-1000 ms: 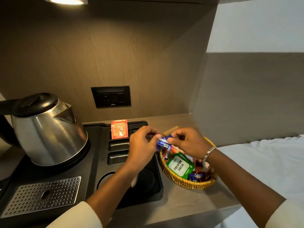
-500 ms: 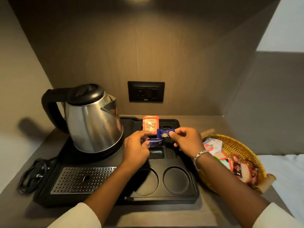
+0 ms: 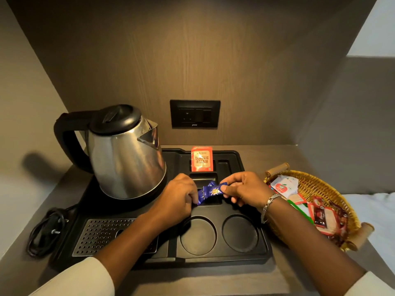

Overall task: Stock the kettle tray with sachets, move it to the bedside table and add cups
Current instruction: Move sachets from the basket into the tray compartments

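A black kettle tray [image 3: 233, 256] lies on the counter with a steel kettle [image 3: 126, 159] at its left. An orange tea sachet [image 3: 201, 158] stands in the rear slot. My left hand [image 3: 178, 196] and my right hand [image 3: 243, 190] both pinch a blue sachet [image 3: 208, 192], held over the front sachet slot in the middle of the tray. Two round cup recesses [image 3: 240, 233] at the tray's front hold nothing. A wicker basket [image 3: 333, 196] with several sachets sits to the right of the tray.
A coiled black power cord [image 3: 46, 230] lies left of the tray. A wall socket [image 3: 195, 113] is behind the tray. Wood panels close the niche at back and left. White bedding [image 3: 376, 212] lies to the right beyond the basket.
The view swung left, centring on the tray. Both hands carried the blue sachet from above the basket to over the tray's slots, then lowered it slightly toward the front slot.
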`<state>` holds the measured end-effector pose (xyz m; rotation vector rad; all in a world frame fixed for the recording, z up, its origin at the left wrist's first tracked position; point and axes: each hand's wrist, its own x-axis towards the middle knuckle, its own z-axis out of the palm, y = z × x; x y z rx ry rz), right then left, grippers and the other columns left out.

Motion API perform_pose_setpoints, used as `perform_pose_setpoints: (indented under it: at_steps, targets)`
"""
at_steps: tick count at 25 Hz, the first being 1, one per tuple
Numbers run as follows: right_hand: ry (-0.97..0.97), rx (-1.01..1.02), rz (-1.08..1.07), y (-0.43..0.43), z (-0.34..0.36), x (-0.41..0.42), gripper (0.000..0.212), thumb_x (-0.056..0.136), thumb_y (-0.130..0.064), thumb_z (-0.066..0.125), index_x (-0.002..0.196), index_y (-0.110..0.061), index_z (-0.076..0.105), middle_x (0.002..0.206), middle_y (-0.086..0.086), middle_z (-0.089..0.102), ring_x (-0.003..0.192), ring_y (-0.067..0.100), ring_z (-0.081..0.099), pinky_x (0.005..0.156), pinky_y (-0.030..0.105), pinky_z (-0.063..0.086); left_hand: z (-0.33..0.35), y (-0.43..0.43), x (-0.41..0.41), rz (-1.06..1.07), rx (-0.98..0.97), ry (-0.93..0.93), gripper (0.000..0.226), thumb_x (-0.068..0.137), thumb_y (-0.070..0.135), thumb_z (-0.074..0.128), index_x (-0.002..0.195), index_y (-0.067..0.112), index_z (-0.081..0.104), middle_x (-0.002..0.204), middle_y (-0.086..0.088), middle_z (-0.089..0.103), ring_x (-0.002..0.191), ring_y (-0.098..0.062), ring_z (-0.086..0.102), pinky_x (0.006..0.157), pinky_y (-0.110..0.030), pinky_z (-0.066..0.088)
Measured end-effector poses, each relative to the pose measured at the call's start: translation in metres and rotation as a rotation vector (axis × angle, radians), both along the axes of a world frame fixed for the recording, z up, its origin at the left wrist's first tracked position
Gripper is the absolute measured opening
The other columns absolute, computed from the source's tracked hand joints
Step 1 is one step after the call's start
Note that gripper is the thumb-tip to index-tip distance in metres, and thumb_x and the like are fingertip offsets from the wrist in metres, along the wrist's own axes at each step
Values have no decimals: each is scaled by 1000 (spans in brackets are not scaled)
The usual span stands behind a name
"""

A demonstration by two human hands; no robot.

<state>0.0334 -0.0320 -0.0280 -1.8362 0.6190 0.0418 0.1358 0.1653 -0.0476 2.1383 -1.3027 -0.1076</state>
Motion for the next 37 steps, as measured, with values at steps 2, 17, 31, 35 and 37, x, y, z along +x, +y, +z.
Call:
perform_pose_setpoints:
  at_steps: [2,17,31,35,37]
  targets:
    - [32,-60,65,4,-3,1,11,84,-15,69,95,-12,68,73,6,72,48,7,58,43,20,45,2,-1,-1,111,-119,49,22,71,-6,50,64,9,64,75,-4,66,81,-15,57,71,-37,51]
    - [-82,-660,-332,-70,8,-63,17,72,-30,77,68,-23,61,63,-6,64,65,12,62,58,24,45,29,-91,-40,125,-287,343,27,84,-2,54,91,20,70,88,10,67,87,4,60,72,-9,49]
    - [93,-715,-381,-124,-9,-70,51,66,-33,82,107,-24,54,91,1,68,82,20,64,63,26,43,22,-161,-92,87,-291,415,14,85,4,59,89,15,66,91,7,68,87,0,62,65,-8,49]
    - [-155,-465,-406,-119,13,-89,31,71,-21,81,97,-24,64,72,-3,70,68,10,67,58,23,49,28,-149,-86,148,-351,481,20,87,9,59,101,22,65,98,6,68,94,-6,62,77,-19,52]
    - [-290,-330,-347,-109,33,-93,23,72,-16,80,91,-23,69,76,-3,74,72,10,72,61,27,58,32,-145,-83,141,-344,540,27,89,15,61,115,21,62,106,6,68,99,-6,63,82,-23,54]
